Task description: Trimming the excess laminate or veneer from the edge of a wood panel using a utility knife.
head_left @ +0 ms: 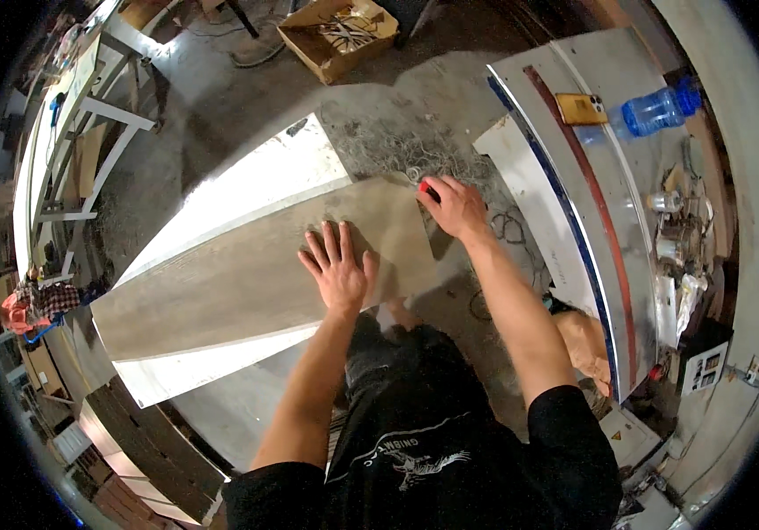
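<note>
A long grey-brown panel (247, 274) lies in front of me on top of a white board (260, 172). My left hand (341, 272) rests flat on the panel's face, fingers spread, holding nothing. At the panel's right end, by its far corner, my right hand (457, 208) is closed around a small red-and-black hand tool (426, 189). The fingers cover most of this tool, so its kind cannot be made out. Thin curled strips of waste (397, 152) lie on the floor just beyond that corner.
To the right, a bench (592, 203) carries a yellow phone (581, 109), a blue water bottle (653, 112) and several cans (669, 249). A cardboard box (331, 62) stands at the back. Far left are a white-framed table (114, 119) and another person (30, 309).
</note>
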The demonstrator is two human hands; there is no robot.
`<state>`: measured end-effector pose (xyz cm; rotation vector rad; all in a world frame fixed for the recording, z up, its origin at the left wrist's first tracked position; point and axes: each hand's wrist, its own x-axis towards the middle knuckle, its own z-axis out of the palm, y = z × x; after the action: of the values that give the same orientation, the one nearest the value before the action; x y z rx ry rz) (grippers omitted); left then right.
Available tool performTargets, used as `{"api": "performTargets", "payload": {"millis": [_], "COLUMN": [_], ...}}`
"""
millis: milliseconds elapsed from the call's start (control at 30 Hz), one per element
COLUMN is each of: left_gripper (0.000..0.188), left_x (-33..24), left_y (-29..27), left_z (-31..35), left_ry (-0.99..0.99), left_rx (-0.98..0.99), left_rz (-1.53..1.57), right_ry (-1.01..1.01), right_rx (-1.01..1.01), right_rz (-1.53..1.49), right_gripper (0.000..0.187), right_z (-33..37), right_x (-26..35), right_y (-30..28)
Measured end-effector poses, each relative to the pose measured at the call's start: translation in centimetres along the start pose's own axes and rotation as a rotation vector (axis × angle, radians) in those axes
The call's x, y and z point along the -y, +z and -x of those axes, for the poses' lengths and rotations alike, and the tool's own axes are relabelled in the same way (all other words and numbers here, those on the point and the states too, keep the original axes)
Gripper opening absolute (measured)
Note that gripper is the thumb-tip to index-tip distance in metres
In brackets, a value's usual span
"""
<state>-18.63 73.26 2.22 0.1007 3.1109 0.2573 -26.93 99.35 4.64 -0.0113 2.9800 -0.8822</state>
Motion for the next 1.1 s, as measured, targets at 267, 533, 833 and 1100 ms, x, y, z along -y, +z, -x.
{"api": "performTargets", "payload": {"millis": [267,533,833,1100], "left_gripper": [0.079,0.081,0.072,0.07], "left_x": [-0.2,1.5,26.4,34.6], "left_y": [-0.6,-2.0,-5.7,-7.4], "left_z": [-0.7,-0.1,17.2,19.7], "left_ry": [-0.013,0.113,0.155,0.458], "left_rx": [0.002,0.091,0.201,0.362], "left_rz": [0.036,0.072,0.043,0.066], "right_ry": [0.204,0.258,0.396,0.681], "right_rx": [-0.045,-0.091,-0.118,-0.337], "right_rz": [-0.392,-0.354,-0.487,-0.449], "right_gripper": [0.042,0.04,0.048,0.045], "right_z": [-2.7,-3.0,10.8,31.0], "right_x": [1.0,3.4,1.0,0.8], "right_y": [-0.6,5.7,5.5,10.0]}}
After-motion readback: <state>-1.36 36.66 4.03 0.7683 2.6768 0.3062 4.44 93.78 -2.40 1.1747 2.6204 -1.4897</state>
